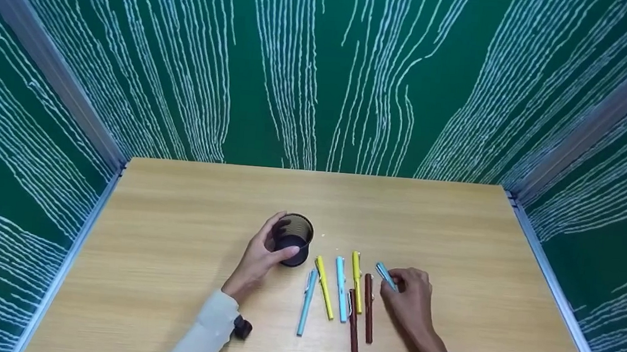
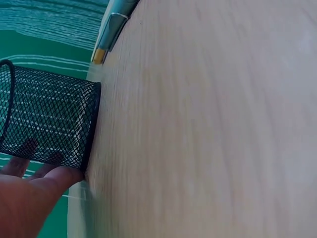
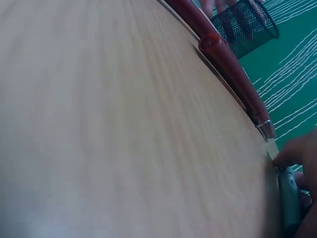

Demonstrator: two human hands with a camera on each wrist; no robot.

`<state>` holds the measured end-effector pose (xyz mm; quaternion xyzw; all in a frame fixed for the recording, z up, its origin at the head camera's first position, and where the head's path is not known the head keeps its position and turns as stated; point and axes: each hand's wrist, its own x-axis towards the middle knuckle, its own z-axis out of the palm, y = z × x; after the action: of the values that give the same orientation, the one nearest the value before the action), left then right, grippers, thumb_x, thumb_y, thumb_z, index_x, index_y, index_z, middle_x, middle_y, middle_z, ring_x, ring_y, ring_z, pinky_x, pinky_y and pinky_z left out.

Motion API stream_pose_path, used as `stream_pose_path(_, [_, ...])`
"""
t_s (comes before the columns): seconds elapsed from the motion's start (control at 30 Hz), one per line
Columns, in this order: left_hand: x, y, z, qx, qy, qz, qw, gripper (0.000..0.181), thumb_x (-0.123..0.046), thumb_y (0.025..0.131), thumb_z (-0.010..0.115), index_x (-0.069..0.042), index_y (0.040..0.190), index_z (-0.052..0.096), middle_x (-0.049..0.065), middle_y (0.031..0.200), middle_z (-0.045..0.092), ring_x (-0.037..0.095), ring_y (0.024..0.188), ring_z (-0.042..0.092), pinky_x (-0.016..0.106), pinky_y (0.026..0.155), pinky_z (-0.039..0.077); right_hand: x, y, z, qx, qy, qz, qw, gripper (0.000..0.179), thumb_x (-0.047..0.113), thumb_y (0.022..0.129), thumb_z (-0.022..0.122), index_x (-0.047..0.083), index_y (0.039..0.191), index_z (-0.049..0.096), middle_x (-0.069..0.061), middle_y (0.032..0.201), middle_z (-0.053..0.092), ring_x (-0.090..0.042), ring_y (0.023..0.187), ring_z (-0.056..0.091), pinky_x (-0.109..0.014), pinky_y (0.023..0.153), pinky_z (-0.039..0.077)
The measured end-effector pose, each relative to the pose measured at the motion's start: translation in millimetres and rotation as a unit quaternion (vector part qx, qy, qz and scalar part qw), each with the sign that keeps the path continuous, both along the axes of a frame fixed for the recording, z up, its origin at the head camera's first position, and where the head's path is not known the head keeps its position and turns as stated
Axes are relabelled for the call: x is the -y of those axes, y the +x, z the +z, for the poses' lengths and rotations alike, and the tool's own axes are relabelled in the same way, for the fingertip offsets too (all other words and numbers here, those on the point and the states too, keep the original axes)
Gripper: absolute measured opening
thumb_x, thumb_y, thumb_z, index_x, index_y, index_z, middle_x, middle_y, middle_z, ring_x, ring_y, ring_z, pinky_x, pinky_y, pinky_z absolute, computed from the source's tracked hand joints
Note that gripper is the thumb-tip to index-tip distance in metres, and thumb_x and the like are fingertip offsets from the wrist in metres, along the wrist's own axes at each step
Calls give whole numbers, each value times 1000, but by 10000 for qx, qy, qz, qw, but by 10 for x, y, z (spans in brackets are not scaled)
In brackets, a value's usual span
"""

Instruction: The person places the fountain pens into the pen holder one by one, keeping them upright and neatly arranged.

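My left hand (image 1: 258,260) grips a black mesh pen cup (image 1: 293,240), thumb on its near side and fingers round the far side. In the left wrist view the mesh cup (image 2: 49,114) stands with its base at the tabletop. Over on the right, my right hand (image 1: 411,302) pinches a light blue pen (image 1: 386,275) between thumb and fingers. The right wrist view shows that pen (image 3: 289,201) low along the table, partly hidden by the fingers. Nearest to this hand lies a dark red pen (image 1: 368,309).
Between the hands lie more pens: a light blue pen (image 1: 307,303), a yellow pen (image 1: 324,289), another light blue pen (image 1: 341,290), a second yellow pen (image 1: 356,274) and a second dark red pen (image 1: 353,330), which overlaps it. Green, white-streaked walls (image 1: 327,76) enclose the wooden table (image 1: 206,190).
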<state>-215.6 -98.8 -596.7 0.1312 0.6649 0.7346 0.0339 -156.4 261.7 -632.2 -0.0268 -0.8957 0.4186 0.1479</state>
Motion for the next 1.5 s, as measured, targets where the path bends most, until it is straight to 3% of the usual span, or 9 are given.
stream_pose_path(0.27, [-20, 6, 71, 403, -21, -137, 9991, 92, -10, 93, 89, -13, 170, 39, 18, 168, 46, 41, 154, 44, 57, 131, 31, -58, 21, 266, 680, -670, -178, 9953, 24, 3, 93, 81, -3, 117, 79, -15, 107, 72, -28, 103, 61, -33, 89, 50])
stream_pose_path(0.53, [-25, -10, 107, 558, 141, -266, 9980, 93, -7, 93, 87, -12, 171, 37, 16, 171, 43, 38, 158, 39, 55, 133, 26, -63, -42, 467, 821, -1304, -215, 9878, 24, 10, 97, 84, 0, 118, 79, -14, 106, 74, -21, 96, 67, -21, 81, 52])
stream_pose_path(0.73, [-100, -60, 90, 538, 1, -362, 9979, 91, -9, 95, 86, -14, 172, 37, 18, 171, 43, 39, 158, 40, 55, 133, 26, -98, -39, 568, 599, -1510, -205, 9865, 20, 5, 99, 80, -2, 117, 79, -13, 105, 74, -19, 93, 70, -20, 80, 55])
stream_pose_path(0.87, [-116, -60, 95, 526, -95, -364, 9979, 91, -11, 95, 86, -16, 172, 38, 16, 171, 43, 37, 159, 39, 53, 134, 25, -85, -56, 637, 467, -1426, -198, 9885, 17, 3, 99, 78, -2, 115, 79, -14, 106, 75, -21, 98, 68, -20, 87, 53])
stream_pose_path(1.13, [-50, -38, 94, 484, 8, -275, 9984, 92, -8, 95, 86, -13, 172, 36, 18, 170, 45, 38, 158, 41, 55, 133, 25, 17, -174, 759, 279, -1411, -118, 9895, 11, 4, 97, 80, 0, 107, 80, -13, 103, 77, -19, 98, 67, -21, 91, 51])
stream_pose_path(1.5, [77, 22, 61, 597, -175, -60, 9980, 91, -15, 95, 89, -21, 171, 40, 12, 171, 45, 34, 157, 42, 53, 133, 28, 190, -252, 957, 97, -1379, 206, 9902, 11, 0, 95, 83, 0, 106, 81, -14, 107, 79, -24, 104, 67, -27, 96, 51])
